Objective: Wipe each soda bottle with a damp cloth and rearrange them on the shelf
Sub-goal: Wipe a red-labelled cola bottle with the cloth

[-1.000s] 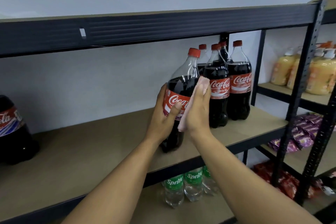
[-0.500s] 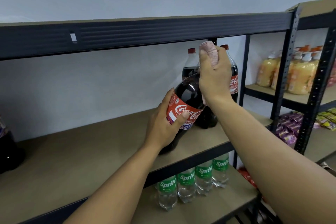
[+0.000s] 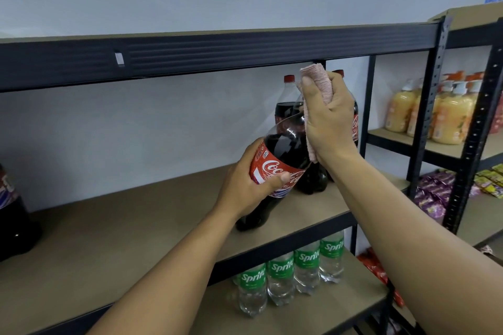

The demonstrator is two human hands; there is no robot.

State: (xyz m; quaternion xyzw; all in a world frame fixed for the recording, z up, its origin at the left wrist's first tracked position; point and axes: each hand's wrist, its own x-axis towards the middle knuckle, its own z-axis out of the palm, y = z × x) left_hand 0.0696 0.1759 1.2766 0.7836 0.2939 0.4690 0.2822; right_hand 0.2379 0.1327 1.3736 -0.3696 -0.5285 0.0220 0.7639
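A large Coca-Cola bottle [image 3: 283, 155] leans to the right on the brown shelf board [image 3: 130, 228], its base resting on the board. My left hand [image 3: 250, 185] grips it around the red label. My right hand [image 3: 329, 117] holds a pink cloth [image 3: 317, 76] wrapped over the bottle's neck and cap, which are hidden. Behind it stand more cola bottles [image 3: 288, 100], partly covered by my right hand.
Another dark cola bottle [image 3: 13, 215] stands at the far left of the same shelf. Sprite bottles [image 3: 280, 275] line the shelf below. A black beam [image 3: 217, 49] runs overhead. To the right, a second rack holds orange pump bottles [image 3: 446, 117] and snack packets [image 3: 435, 193].
My right hand rose with the cloth from the bottle's label up to its neck and cap. The bottle has tipped further to the right in my left hand.
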